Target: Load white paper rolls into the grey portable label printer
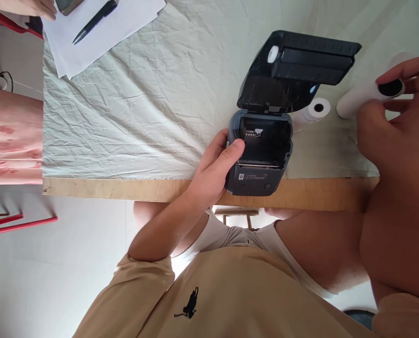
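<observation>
My left hand (218,164) is closed around the left side of a small dark label printer (252,184), its thumb over the rim. The printer's hinged lid (297,70) is raised, and no roll shows in its compartment. At the right, my right hand (399,117) grips a white paper roll (357,99) by its near end, thumb and fingers on either side of the dark core. A second white paper roll (318,108) lies between the printer lid and that roll, partly hidden by the lid.
A cloth (142,117) covers the table, whose bare wooden edge (125,188) faces me. White sheets (125,28) with a black pen (95,22) lie at the upper left, beside a phone (67,4) and another person's hand (40,7). Red metal legs (22,225) stand at left.
</observation>
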The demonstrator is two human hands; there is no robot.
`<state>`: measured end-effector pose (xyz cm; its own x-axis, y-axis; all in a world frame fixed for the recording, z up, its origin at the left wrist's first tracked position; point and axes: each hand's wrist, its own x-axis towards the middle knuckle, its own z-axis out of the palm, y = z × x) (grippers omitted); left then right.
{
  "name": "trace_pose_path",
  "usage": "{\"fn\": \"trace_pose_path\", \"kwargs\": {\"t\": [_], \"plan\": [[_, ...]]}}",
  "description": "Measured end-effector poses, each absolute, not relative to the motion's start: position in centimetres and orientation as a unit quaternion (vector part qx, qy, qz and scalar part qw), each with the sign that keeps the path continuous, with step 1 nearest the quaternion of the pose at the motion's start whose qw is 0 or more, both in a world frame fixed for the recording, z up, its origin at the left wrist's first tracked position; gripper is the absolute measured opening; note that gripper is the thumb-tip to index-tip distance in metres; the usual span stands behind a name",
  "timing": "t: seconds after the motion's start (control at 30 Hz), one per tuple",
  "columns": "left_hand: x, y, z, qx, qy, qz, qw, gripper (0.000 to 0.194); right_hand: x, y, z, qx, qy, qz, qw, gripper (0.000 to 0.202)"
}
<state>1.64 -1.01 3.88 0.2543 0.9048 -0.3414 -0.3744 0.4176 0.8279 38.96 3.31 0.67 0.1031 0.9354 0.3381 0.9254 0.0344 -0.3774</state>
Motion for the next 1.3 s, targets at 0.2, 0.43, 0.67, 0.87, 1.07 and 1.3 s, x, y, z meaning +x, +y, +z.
{"fn": "trace_pose_path", "kwargs": {"t": [0.2,0.43,0.67,0.87,1.07,1.3], "plan": [[1.6,-1.0,3.7,0.317,0.423,0.436,0.728,0.065,38.0,3.6,0.0,-0.691,-0.655,0.000,0.306,0.050],[1.6,-1.0,3.9,0.314,0.424,0.433,0.731,0.068,36.7,4.2,-0.9,-0.696,-0.622,0.097,0.344,0.045],[1.6,-1.1,3.9,0.312,0.425,0.432,0.732,0.064,36.3,3.7,0.4,-0.680,-0.653,0.118,0.311,0.081],[1.7,-1.0,4.0,0.307,0.425,0.437,0.731,0.061,36.7,4.0,1.2,-0.696,-0.656,0.145,0.252,0.076],[1.6,-1.0,4.1,0.314,0.424,0.434,0.730,0.061,37.8,3.7,0.8,-0.674,-0.682,0.145,0.244,0.086],[1.6,-1.0,4.0,0.317,0.424,0.431,0.731,0.062,37.4,4.6,0.5,-0.684,-0.682,0.128,0.224,0.075]]}}
